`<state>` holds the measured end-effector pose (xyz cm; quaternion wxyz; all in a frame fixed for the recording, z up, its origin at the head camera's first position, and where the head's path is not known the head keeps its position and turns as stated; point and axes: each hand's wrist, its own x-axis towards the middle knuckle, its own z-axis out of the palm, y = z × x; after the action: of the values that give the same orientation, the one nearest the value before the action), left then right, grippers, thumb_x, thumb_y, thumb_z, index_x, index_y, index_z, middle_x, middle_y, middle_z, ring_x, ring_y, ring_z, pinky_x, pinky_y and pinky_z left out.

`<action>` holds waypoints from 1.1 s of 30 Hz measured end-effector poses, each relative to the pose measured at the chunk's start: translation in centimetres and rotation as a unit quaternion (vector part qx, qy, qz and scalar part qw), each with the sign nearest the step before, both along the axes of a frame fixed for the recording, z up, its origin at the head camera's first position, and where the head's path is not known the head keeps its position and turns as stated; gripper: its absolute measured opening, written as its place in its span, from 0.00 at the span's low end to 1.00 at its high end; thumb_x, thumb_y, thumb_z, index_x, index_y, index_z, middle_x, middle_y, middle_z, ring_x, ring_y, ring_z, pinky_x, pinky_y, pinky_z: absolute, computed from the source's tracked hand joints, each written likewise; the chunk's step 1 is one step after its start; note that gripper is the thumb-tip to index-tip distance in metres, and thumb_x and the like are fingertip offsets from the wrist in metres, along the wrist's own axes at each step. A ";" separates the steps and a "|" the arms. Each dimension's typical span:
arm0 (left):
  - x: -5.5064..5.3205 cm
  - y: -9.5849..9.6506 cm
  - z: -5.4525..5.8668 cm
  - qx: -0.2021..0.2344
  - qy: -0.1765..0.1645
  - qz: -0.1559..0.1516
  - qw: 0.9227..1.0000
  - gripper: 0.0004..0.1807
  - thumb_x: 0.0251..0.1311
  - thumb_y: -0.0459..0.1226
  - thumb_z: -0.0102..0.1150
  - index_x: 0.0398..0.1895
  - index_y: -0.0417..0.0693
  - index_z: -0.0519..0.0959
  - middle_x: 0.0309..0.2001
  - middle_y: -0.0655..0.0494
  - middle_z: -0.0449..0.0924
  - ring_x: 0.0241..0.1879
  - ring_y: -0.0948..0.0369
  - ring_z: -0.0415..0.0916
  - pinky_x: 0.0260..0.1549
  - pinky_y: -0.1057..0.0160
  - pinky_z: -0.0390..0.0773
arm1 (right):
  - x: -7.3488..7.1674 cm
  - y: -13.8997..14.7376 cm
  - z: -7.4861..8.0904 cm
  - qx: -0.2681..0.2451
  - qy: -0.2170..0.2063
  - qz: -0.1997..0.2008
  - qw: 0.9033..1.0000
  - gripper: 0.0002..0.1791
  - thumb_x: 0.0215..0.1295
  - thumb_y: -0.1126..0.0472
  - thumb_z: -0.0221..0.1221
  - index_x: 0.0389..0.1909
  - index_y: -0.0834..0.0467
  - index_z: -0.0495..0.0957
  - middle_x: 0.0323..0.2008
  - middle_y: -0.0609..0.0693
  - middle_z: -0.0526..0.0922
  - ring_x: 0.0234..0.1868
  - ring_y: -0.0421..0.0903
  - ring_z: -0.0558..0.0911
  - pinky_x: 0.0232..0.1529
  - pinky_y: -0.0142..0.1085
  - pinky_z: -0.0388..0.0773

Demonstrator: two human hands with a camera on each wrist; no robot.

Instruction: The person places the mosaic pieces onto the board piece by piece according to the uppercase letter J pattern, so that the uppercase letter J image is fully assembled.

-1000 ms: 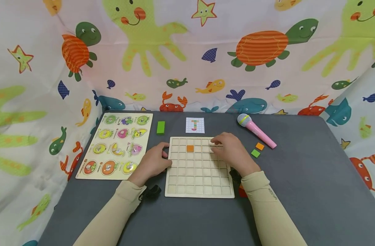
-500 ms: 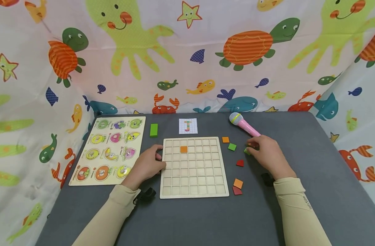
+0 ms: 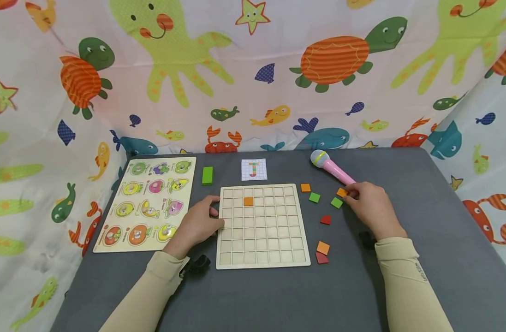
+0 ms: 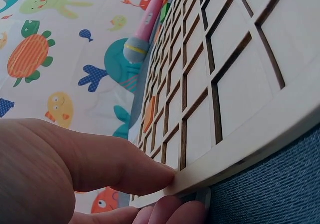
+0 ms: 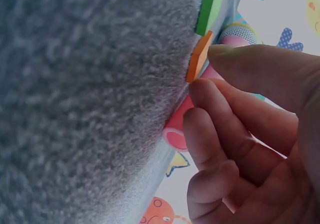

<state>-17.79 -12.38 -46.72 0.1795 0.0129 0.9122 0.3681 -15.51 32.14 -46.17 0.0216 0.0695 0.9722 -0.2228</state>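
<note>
A pale wooden grid board lies on the grey table, with one orange square tile in an upper-left cell. My left hand holds the board's left edge; the left wrist view shows the thumb against the rim and curled fingers beside it. Right of the board, my right hand pinches a loose orange square tile between thumb and index finger. That tile is low at the table surface, beside a green square tile and the pink microphone's handle.
Other loose tiles lie right of the board: orange, green, red, and an orange-red pair. Behind the board are a pattern card and green block. A fruit puzzle lies left, a toy microphone back right.
My right hand has moved right, off the board's upper right area, past a green tile and onto an orange one. My left hand stays at the board's edge. The head view has shifted.
</note>
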 end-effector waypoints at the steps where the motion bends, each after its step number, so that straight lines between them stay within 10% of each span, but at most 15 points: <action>1: 0.0 0.0 0.0 0.000 0.000 0.001 1.000 0.40 0.61 0.36 0.69 0.79 0.47 0.69 0.49 0.46 0.79 0.27 0.57 0.81 0.30 0.62 0.82 | 0.0 0.1 0.0 0.001 -0.003 0.000 1.000 0.18 0.73 0.58 0.67 0.56 0.65 0.86 0.43 0.62 0.86 0.40 0.57 0.79 0.40 0.47 0.79; 18: -0.1 -0.2 -0.1 -0.001 0.002 -0.002 1.000 0.40 0.61 0.37 0.69 0.78 0.48 0.69 0.49 0.47 0.79 0.27 0.57 0.81 0.29 0.62 0.82 | -0.1 -0.4 -0.1 0.008 -0.018 -0.012 1.000 0.18 0.73 0.57 0.66 0.55 0.64 0.86 0.41 0.62 0.86 0.38 0.56 0.78 0.35 0.41 0.74; 33: -0.2 -0.3 -0.2 0.006 0.006 -0.003 1.000 0.40 0.60 0.37 0.69 0.78 0.47 0.70 0.48 0.46 0.80 0.28 0.57 0.82 0.29 0.62 0.84 | 0.0 -1.3 0.6 0.009 -0.007 -0.005 1.000 0.17 0.72 0.57 0.68 0.55 0.64 0.86 0.50 0.65 0.85 0.46 0.60 0.81 0.47 0.56 0.82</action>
<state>-18.01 -12.69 -46.93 0.1752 0.0192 0.9110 0.3730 -15.51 30.79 -45.58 0.0263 0.0760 0.9737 -0.2133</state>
